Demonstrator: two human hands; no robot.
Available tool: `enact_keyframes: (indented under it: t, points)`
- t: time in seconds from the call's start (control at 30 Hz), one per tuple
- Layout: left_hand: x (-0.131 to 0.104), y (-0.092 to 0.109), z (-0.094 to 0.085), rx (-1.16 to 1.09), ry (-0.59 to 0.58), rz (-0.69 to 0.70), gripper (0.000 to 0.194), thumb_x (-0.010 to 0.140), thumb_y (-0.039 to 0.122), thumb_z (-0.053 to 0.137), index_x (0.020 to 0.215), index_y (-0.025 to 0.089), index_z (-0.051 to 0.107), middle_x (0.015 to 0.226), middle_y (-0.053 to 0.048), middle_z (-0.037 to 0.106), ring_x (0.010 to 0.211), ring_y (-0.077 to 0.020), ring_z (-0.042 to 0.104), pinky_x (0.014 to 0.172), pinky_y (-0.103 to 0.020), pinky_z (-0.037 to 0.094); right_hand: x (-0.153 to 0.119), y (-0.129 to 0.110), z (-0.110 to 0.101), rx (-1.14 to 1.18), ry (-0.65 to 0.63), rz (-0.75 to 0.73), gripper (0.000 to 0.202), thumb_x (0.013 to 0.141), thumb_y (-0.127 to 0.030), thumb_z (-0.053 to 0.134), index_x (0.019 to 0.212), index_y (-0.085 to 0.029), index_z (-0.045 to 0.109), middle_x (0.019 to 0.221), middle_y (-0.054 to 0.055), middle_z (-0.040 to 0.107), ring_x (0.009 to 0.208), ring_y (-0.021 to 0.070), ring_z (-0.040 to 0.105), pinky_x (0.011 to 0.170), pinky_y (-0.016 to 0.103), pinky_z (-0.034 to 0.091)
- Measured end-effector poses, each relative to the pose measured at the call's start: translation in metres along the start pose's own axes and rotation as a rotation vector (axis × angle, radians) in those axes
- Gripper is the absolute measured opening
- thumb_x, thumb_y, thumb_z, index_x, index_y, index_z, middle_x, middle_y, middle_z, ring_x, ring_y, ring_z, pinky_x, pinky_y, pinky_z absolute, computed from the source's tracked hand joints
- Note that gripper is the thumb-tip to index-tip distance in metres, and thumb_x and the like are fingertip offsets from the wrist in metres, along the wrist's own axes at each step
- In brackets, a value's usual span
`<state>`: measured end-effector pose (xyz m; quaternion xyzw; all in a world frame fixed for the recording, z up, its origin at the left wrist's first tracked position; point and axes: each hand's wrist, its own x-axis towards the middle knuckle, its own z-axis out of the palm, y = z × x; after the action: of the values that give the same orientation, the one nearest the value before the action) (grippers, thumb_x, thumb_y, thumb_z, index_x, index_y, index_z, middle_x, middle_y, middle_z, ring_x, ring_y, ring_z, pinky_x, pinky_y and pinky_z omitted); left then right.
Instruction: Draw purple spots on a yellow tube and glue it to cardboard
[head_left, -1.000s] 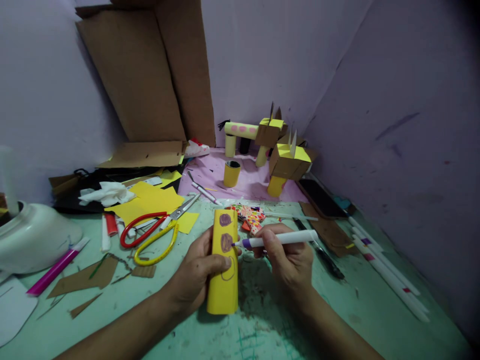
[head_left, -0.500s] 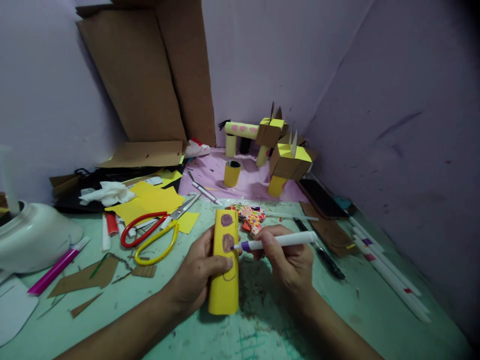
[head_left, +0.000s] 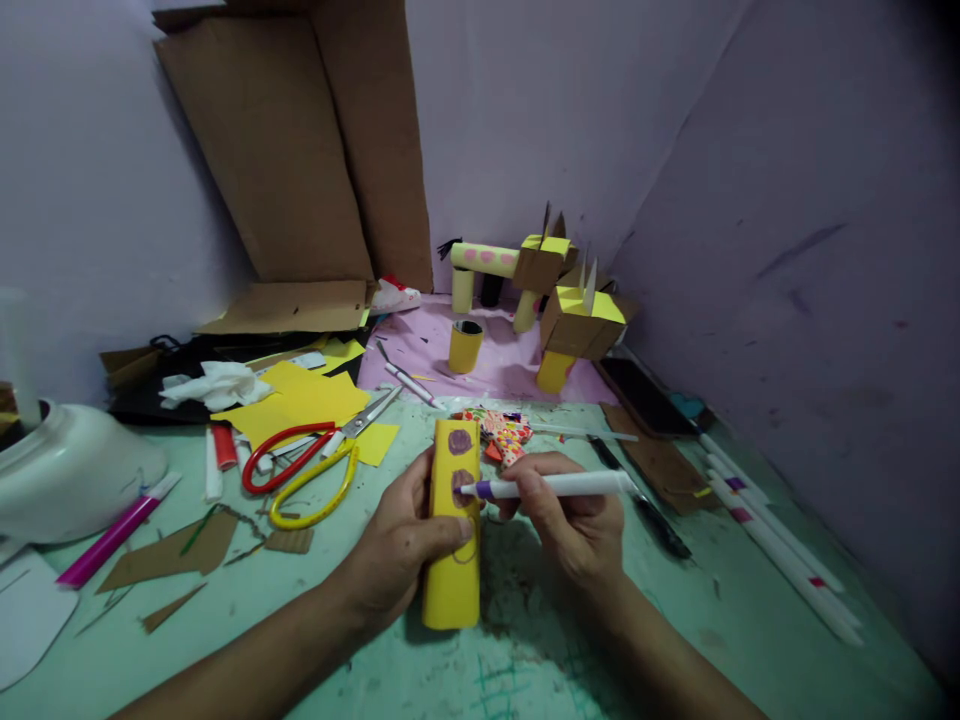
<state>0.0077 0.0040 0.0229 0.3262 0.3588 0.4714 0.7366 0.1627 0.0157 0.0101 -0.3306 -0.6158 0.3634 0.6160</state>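
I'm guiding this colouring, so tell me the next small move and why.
Probably finish shading the middle spot: the right hand holds the marker with its tip there, and the lowest circle, only outlined, is partly under the thumb of the left hand.

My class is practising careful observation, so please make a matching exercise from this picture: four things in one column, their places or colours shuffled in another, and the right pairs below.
Things
1. Long yellow piece
2. White pen
3. Scissors
4. Short yellow tube

Places and colours
A. One red handle, one yellow handle
B. Standing upright on the pink sheet
C. Held in the right hand
D. Held in the left hand

Right pairs
1-D
2-C
3-A
4-B
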Motion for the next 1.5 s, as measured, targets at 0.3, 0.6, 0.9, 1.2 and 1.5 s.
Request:
enact_keyframes:
  t: [0.3, 0.6, 0.9, 1.2, 1.5]
  points:
    - [0.0006, -0.0009, -0.0007, -0.007, 0.010, 0.005, 0.070, 0.058, 0.009, 0.070, 0.125, 0.018, 0.050, 0.097, -0.005, 0.067, 0.089, -0.0212, 0.060, 0.077, -0.030, 0.046, 0.0014, 0.0001, 0.0008, 0.020, 0.025, 0.003, 0.014, 0.091, -0.019, 0.056, 0.085, -0.021, 0.068, 0.064, -0.002, 0.064, 0.055, 0.0098, 0.059, 0.052, 0.020, 0.048]
    - [0.0010, -0.0009, -0.0007, 0.010, 0.020, 0.004, 0.066, 0.059, 0.010, 0.071, 0.122, 0.018, 0.051, 0.088, -0.002, 0.064, 0.083, -0.0178, 0.056, 0.070, -0.026, 0.045, 0.0023, -0.0005, 0.0023, 0.040, 0.039, 0.011, 0.013, 0.091, -0.019, 0.057, 0.090, -0.024, 0.069, 0.068, -0.003, 0.064, 0.057, 0.0099, 0.061, 0.053, 0.020, 0.049]
    - [0.0015, -0.0023, -0.0012, 0.003, 0.023, 0.001, 0.067, 0.059, 0.010, 0.071, 0.122, 0.018, 0.051, 0.094, -0.003, 0.064, 0.090, -0.0202, 0.055, 0.076, -0.029, 0.044, 0.0035, -0.0035, 0.0038, 0.054, 0.061, 0.012, 0.011, 0.090, -0.021, 0.059, 0.088, -0.022, 0.069, 0.067, -0.002, 0.065, 0.056, 0.0097, 0.061, 0.052, 0.020, 0.050]
    - [0.0008, -0.0004, 0.0000, -0.009, 0.017, -0.003, 0.066, 0.058, 0.009, 0.070, 0.121, 0.018, 0.052, 0.101, -0.006, 0.066, 0.092, -0.0219, 0.058, 0.080, -0.031, 0.045, 0.0038, -0.0039, 0.0041, 0.048, 0.021, 0.012, 0.012, 0.090, -0.021, 0.057, 0.087, -0.021, 0.069, 0.065, -0.001, 0.065, 0.055, 0.0109, 0.061, 0.050, 0.022, 0.049]
    - [0.0008, 0.0030, -0.0014, -0.033, 0.074, -0.040, 0.056, 0.057, 0.010, 0.069, 0.111, 0.018, 0.058, 0.088, -0.003, 0.065, 0.081, -0.0188, 0.058, 0.071, -0.029, 0.045, 0.0037, -0.0029, 0.0004, -0.032, 0.138, 0.067, 0.023, 0.090, -0.032, 0.057, 0.074, -0.018, 0.064, 0.054, -0.001, 0.059, 0.046, 0.0126, 0.055, 0.043, 0.024, 0.045]
